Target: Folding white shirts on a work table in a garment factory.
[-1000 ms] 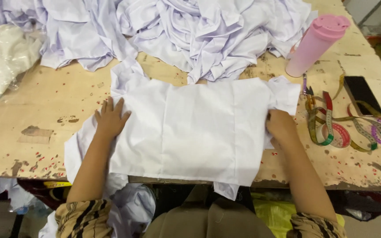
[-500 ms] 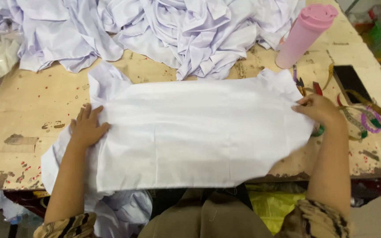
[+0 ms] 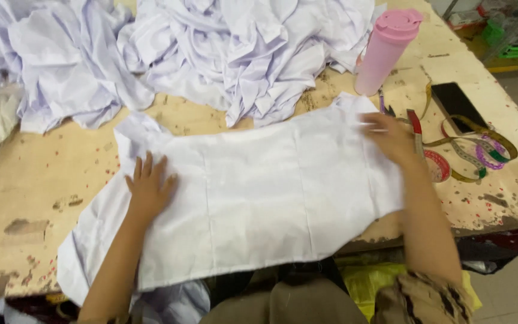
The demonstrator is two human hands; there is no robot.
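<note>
Two hands, left (image 3: 150, 191) and right (image 3: 392, 137), press flat with fingers apart on the white cloth (image 3: 259, 201) at the near edge of the bench (image 3: 25, 198); it looks soft, light, floppy, so hold its corners.

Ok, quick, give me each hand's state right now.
Left hand: open, flat on the white garment.
Right hand: on the garment's right end; grip cannot be told.
</note>
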